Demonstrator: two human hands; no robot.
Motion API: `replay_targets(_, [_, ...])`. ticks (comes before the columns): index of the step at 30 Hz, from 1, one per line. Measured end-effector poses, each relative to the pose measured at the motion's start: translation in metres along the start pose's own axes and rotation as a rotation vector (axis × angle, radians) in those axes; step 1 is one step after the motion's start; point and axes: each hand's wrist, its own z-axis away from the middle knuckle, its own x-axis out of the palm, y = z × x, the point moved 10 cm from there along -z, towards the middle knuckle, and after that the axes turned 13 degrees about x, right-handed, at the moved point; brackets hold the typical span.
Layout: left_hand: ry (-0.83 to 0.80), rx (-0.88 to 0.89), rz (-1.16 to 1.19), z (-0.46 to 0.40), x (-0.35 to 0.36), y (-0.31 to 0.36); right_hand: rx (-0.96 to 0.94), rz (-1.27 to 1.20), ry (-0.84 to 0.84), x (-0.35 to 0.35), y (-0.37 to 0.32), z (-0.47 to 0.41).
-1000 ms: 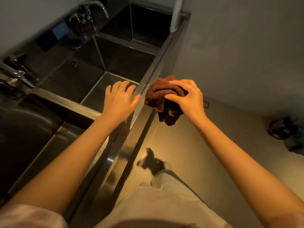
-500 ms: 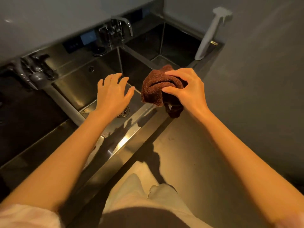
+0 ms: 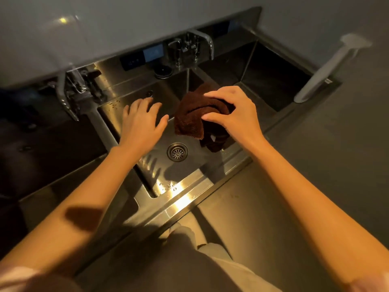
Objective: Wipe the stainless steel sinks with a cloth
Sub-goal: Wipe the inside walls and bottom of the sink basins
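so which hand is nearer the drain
About even; left, narrowly. The left hand hovers up-left of the drain; the right hand, gripping the cloth, is up-right.

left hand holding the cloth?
No, the brown cloth is gripped by the right hand; the left hand hovers open over the sink, holding nothing.

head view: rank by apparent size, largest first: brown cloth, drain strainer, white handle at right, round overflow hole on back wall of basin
1. white handle, though the brown cloth looks close in area, and is partly hidden by the right hand: unsure
2. drain strainer
3. overflow hole
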Motion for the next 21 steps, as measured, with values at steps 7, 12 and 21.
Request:
replay_targets(7, [-0.023,-0.130,0.037,0.013,0.026,-0.056,0.034,-0.042,-0.093,0.065,-0.001,-0.035])
replay_targets(12, [-0.025,-0.200,0.056,0.019,0.038,-0.076,0.023,-0.028,-0.181,0.100,-0.005,-0.057])
replay_targets(21, [-0.064,-0.361,0.032,0.027,0.078,-0.100,0.016,-0.055,-0.393,0.150,0.020,-0.102])
